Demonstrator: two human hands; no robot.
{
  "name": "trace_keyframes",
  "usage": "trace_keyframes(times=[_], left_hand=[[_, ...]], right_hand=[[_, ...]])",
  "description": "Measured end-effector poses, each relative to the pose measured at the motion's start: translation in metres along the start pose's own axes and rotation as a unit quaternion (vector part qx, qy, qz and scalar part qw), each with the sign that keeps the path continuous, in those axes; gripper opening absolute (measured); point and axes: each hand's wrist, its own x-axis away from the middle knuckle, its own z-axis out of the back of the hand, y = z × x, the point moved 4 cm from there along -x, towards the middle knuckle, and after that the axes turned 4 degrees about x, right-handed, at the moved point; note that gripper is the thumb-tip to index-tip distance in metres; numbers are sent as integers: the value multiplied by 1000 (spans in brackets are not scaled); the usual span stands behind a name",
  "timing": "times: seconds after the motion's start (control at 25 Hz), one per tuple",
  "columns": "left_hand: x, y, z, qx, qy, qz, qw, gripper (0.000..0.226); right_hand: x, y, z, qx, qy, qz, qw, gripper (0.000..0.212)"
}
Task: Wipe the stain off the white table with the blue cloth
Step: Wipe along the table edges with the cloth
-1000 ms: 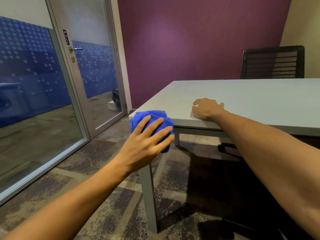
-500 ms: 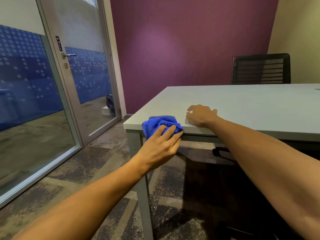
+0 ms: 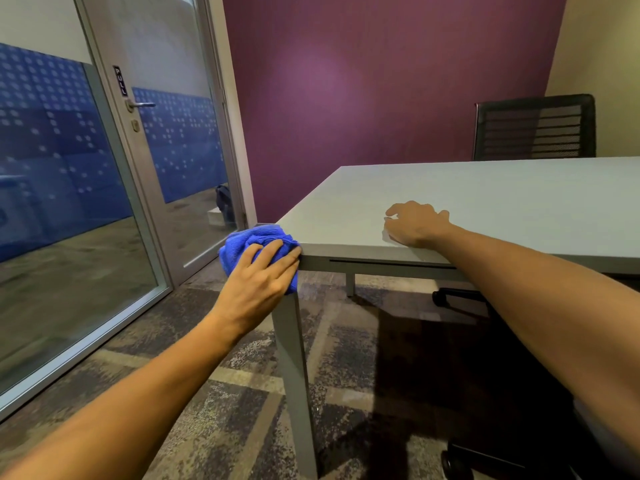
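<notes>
At far left stands a glass-panelled door [image 3: 162,161] with a metal lever handle and blue frosted film, beside a glass wall. Patterned grey carpet [image 3: 194,382] covers the floor below.

Moving right, the person's left hand [image 3: 258,277] reaches forward, its fingers [image 3: 277,252] spread and fairly straight, pressing a bunched bright blue cloth [image 3: 254,239] against the near left corner of the table. The cloth sits at the very corner, partly over the edge and against the top of the grey metal table leg [image 3: 294,375] (it seems the wiping stroke is working at or off the edge here). No stain can be made out on the surface around it.

Next comes the white rectangular tabletop [image 3: 450,188], running away to the right. The right hand [image 3: 415,223] rests on it near the front edge, well apart from the cloth, fingers loosely curled and holding nothing; it probably braces the body or steadies the table while the other hand wipes.

Behind, a plum-purple wall [image 3: 381,81]; at far right, a black mesh-backed office chair [image 3: 535,128] stands at the table's far side.
</notes>
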Motion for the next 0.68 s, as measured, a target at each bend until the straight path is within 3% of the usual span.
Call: trace_keyframes(times=[0.2,0.32,0.4,0.48,0.6,0.68], left_hand=[[29,-22,-19,13,-43,92,995,55],[62,-46,-32,71,-82,243,964,61],[78,-50,-34,162,-56,350,921,68],[73,-34,-26,277,20,433,857,75],[49,5,-18,392,126,477,777,80],[35,27,-26,425,152,515,729,81]], right_hand=[[2,-1,1,5,5,-4,1000,42],[0,-2,0,10,1,-1,1000,43],[1,-2,0,4,0,-2,1000,43],[1,-1,0,-1,-1,-6,1000,44],[-2,0,-1,3,-2,-5,1000,43],[-4,1,-3,2,-4,0,1000,38]])
